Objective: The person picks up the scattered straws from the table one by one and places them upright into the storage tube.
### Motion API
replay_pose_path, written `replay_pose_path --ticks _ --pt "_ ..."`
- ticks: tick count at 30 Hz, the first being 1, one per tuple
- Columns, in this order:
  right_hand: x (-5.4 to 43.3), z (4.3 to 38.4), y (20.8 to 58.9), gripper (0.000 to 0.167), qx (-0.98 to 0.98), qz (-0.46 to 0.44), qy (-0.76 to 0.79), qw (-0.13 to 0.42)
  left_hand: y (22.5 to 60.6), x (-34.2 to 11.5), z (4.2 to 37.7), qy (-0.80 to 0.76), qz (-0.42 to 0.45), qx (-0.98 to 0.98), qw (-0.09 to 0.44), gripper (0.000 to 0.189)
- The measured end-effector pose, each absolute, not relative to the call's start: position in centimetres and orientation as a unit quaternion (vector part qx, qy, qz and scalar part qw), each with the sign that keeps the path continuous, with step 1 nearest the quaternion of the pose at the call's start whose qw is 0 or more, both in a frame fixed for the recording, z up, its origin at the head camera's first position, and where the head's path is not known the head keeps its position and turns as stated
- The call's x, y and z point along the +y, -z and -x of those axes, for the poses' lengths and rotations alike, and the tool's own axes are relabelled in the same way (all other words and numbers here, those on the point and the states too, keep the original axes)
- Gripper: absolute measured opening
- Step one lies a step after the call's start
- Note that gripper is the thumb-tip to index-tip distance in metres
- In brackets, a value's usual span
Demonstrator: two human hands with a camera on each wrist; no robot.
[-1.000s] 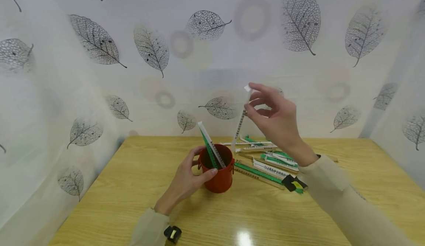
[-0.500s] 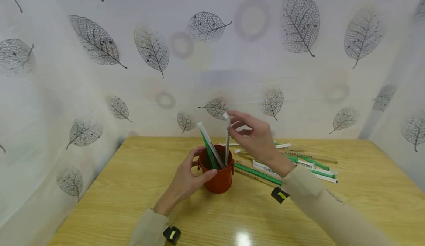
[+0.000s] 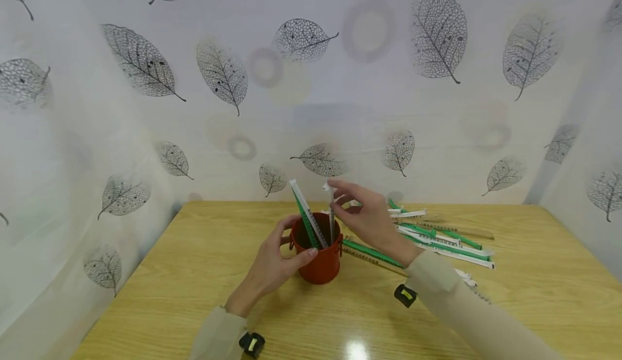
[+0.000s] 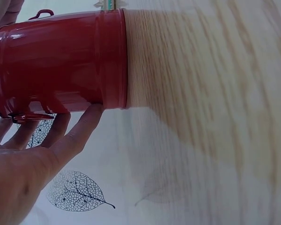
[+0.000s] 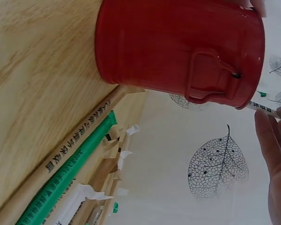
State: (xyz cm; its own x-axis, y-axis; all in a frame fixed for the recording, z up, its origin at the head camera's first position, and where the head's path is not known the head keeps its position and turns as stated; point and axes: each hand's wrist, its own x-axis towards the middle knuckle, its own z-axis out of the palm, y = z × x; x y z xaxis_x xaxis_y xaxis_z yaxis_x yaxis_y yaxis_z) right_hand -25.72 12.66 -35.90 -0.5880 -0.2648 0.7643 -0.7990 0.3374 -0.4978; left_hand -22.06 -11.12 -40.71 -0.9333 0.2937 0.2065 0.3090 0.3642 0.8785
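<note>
A red metal bucket [image 3: 318, 265] with small side handles stands upright on the table. My left hand [image 3: 277, 260] grips it from the left, thumb on the front rim and fingers round the far side. In it lean a green wrapped straw [image 3: 307, 225] and a white wrapped straw [image 3: 311, 215]. My right hand [image 3: 364, 214] pinches the upper part of another white wrapped straw [image 3: 332, 225], whose lower end is inside the bucket by the right rim. In the right wrist view, fingers [image 5: 267, 140] hold this straw at the bucket's mouth.
Several paper-wrapped straws in green, white and brown lie in a loose pile [image 3: 447, 241] right of the bucket, partly under my right forearm. The wooden table [image 3: 194, 273] ends at a leaf-patterned curtain [image 3: 340, 90] at the back and sides.
My right hand has come left and down from above the pile, bringing the white wrapped straw into the bucket. My left hand and the bucket have stayed in place.
</note>
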Motion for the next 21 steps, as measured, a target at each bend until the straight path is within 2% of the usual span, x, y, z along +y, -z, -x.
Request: replay_pose_path --ticks 15,21 --pt "14.3 25.6 36.1 0.057 -0.784 -0.320 -0.467 0.256 40.6 -11.1 22.1 0.531 0.192 -0.825 0.011 0.068" --pt "16.8 26.1 36.8 0.045 -0.779 -0.318 -0.450 0.301 40.6 -11.0 22.0 0.532 0.179 -0.828 0.007 0.069"
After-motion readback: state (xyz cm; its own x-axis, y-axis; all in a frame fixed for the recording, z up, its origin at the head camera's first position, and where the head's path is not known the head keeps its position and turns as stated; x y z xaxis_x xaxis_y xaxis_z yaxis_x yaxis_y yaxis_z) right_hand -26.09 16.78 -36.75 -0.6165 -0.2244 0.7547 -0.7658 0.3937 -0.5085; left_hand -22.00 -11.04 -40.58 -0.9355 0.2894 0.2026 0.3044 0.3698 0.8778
